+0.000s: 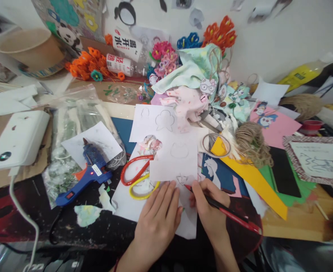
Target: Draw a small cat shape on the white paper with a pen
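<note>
My right hand (211,204) grips a red and black pencil (234,215), its tip touching a small sketch on a white sheet of paper (169,166). Flat on the lower part of that sheet lies my left hand (161,211), fingers stretched out. Faint outline drawings show on the paper, among them a flower-like shape and a rounded one with two points. Just left of the sheet are scissors (136,172) with one red and one yellow handle loop; their blades are hidden under the paper.
A blue glue gun (91,170) with a lit red light lies at left, beside a white power strip (19,138). Fabric pieces (186,102), twine (253,143), a yellow strip (251,179) and a black phone (285,172) crowd the back and right. Orange yarn-like flowers (88,64) stand behind.
</note>
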Demonstrator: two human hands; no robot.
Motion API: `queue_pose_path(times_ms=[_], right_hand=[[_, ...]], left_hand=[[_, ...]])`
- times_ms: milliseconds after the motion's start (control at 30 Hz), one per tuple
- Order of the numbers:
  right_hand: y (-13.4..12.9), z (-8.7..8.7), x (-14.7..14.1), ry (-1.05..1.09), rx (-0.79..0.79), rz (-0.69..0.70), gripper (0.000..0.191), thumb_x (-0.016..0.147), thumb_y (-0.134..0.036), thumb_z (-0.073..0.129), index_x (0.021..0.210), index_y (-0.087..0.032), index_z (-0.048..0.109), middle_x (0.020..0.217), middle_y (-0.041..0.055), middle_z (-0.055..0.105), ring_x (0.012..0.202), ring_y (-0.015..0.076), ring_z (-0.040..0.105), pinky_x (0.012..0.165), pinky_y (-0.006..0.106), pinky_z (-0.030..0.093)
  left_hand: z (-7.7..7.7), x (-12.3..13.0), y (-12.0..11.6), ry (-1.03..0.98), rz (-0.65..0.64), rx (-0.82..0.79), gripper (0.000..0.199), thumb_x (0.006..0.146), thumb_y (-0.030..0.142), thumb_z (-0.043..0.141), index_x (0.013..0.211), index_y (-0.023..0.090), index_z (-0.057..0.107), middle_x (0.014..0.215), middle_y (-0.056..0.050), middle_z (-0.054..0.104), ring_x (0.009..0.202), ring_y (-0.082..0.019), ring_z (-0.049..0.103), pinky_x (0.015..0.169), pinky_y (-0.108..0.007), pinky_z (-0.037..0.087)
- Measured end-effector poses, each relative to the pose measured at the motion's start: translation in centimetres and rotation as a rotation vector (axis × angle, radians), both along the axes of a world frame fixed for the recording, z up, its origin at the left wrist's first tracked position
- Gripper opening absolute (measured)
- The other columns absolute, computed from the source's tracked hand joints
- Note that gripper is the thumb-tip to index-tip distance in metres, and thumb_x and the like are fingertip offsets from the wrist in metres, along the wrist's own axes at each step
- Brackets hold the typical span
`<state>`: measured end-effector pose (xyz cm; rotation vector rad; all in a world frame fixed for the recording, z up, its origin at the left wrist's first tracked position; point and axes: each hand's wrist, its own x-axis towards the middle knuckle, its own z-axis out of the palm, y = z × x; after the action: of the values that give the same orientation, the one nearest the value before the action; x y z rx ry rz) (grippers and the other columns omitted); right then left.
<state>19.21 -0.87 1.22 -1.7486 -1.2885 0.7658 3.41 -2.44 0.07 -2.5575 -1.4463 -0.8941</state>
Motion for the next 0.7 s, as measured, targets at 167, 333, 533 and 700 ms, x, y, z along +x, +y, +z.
queue_pose_path(times_ms=[167, 333, 533, 700], right_hand=[[0.01, 0.03, 0.06, 0.005, -0.017, 0.014, 0.040, 0.097, -0.037, 0.061, 0.061, -0.021, 0.055, 0.050, -0.0050, 0.059, 0.044, 0.0107, 0.056, 0.050, 0.024, 0.044], [-0.01, -0.27, 0.09, 0.000, -0.012, -0.010, 0.040, 0.097, -0.037, 0.061, 0.061, -0.021, 0.054, 0.050, -0.0053, 0.059, 0.043, 0.0105, 0.055, 0.049, 0.024, 0.043], [0.05, -0.16, 0.09, -0.011, -0.002, 0.014, 0.040, 0.097, -0.036, 0.061, 0.060, -0.021, 0.054, 0.050, -0.0053, 0.059, 0.043, 0.0102, 0.055, 0.050, 0.024, 0.043], [0.11, -0.20, 0.11, -0.024, 0.010, -0.003, 0.040, 0.097, -0.036, 0.061, 0.060, -0.021, 0.053, 0.049, -0.0055, 0.058, 0.043, 0.0101, 0.055, 0.050, 0.024, 0.043]], left_hand=[[-0.04, 0.07, -0.02, -0.005, -0.005, -0.006, 0.031, 0.100, 0.016, 0.051, 0.123, 0.006, 0.068, 0.131, -0.012, 0.069, 0.123, -0.025, 0.064, 0.108, -0.039, 0.044], [-0.09, 0.01, -0.02, 0.001, -0.010, -0.005, 0.031, 0.100, 0.016, 0.051, 0.123, 0.006, 0.068, 0.132, -0.013, 0.069, 0.123, -0.026, 0.064, 0.109, -0.039, 0.043], [-0.10, 0.02, 0.05, -0.005, -0.012, -0.009, 0.031, 0.100, 0.016, 0.050, 0.123, 0.005, 0.068, 0.132, -0.013, 0.069, 0.124, -0.026, 0.064, 0.109, -0.039, 0.043], [-0.17, 0.03, -0.03, 0.000, -0.006, -0.006, 0.031, 0.100, 0.016, 0.051, 0.124, 0.006, 0.068, 0.132, -0.013, 0.069, 0.124, -0.026, 0.064, 0.109, -0.040, 0.043]])
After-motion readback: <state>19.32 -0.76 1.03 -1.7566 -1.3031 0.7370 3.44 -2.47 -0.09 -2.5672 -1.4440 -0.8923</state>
